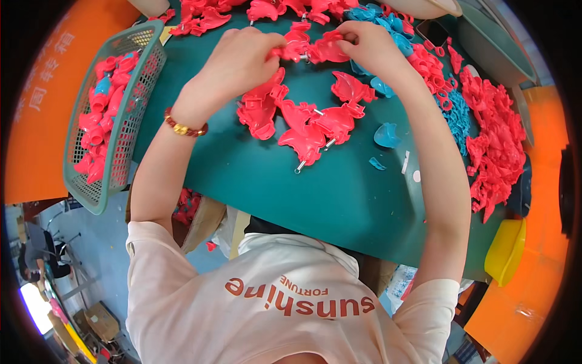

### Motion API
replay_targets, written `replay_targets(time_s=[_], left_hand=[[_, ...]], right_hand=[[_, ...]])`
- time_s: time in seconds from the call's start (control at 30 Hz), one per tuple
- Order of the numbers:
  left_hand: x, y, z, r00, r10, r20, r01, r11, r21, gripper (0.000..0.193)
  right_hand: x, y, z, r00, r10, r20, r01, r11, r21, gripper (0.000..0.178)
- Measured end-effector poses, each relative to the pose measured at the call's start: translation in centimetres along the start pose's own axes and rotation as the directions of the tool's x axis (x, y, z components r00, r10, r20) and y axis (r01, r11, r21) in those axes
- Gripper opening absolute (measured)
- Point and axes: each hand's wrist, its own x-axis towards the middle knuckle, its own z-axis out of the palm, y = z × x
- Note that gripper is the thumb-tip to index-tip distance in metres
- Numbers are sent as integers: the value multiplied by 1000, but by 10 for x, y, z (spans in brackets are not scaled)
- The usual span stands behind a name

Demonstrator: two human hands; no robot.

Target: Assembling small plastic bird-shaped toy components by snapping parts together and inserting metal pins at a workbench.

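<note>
Evidently, the step in hand is a two-handed fitting or handling of small plastic parts beyond the middle of the green counter (242, 185), toward its far edge. Your left hand (245, 56) is drawn nearly closed, thumb and fingertips pinching the outer end of the left pink shell (294, 48). Your right hand (365, 45) is likewise nearly closed, gripping the outer end of the right pink shell (329, 48). The two shells lie side by side between your hands, with a short metal pin (305, 58) at their meeting point; whether they are joined cannot be told.

Nearer to you, between the hands and the counter's near edge, observe a loose cluster of pink shells (303, 138), some with a metal pin projecting. A blue shell (387, 135) lies to the right of this cluster. Along the right edge spreads a heap of pink parts (497, 142), with small blue parts (456, 118) just beside it; a green basket (142, 85) holding pink and blue parts stands at the left edge.

In judgement, the next move calls for a steady pinch at both outer ends, with the shells aligned about the pin.
</note>
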Motion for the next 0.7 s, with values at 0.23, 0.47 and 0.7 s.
replay_targets(time_s=[0.23,0.47,0.7], left_hand=[[-7,-3,14,920,-122,-373,-94,854,-512,22],[-4,-12,24,970,129,-207,-147,986,-73,21],[-7,-21,2,971,-142,-191,34,877,-479,23]], right_hand=[[-37,-2,-18,996,-29,-83,48,971,233,26],[-52,-12,-31,998,25,-57,-3,938,347,22],[-94,-25,-55,997,72,13,-69,851,520,21]])
